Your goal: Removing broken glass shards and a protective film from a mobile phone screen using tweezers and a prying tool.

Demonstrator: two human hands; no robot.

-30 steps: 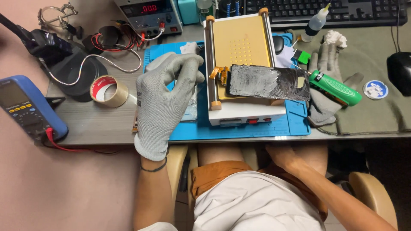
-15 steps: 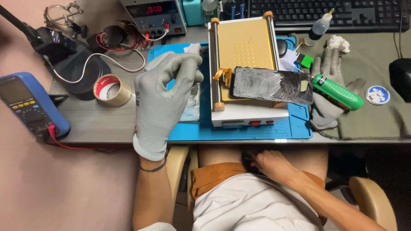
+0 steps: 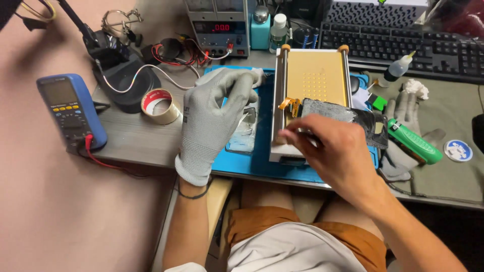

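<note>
Left hand: gloved left hand (image 3: 214,118) in a grey knit glove hovers over the blue work mat (image 3: 262,161), fingers curled loosely together above a clear cracked glass panel (image 3: 244,131); whether the fingertips touch the glass cannot be told.
Right hand: bare right hand (image 3: 333,151) reaches over the front edge of the screen separator machine (image 3: 312,95), fingers bunched near its lower left corner; it blurs at the fingertips, so whether it pinches anything cannot be told.
Work piece: a dark, shattered phone screen (image 3: 343,113) lies across the separator's yellow plate, with an orange flex cable (image 3: 288,104) sticking out at its left end, just beyond the right hand's fingers.
Beside the left hand: a roll of tape (image 3: 159,106) and a blue multimeter (image 3: 70,108) with a red lead sit to the left, well apart from the mat.
Beside the right hand: a green tool (image 3: 413,141) lies on a spare grey glove (image 3: 403,116), near a small dropper bottle (image 3: 398,68).
Behind: a bench power supply (image 3: 217,25) and a black keyboard (image 3: 403,43).
Risk, bare skin: the ungloved hand is close to broken glass; a slip along the screen's edge could cut it.
Risk, cable: a careless brush could likely bend or tear the thin flex.
Risk, loose panel: the glass on the mat could crack further if the gloved hand presses down.
</note>
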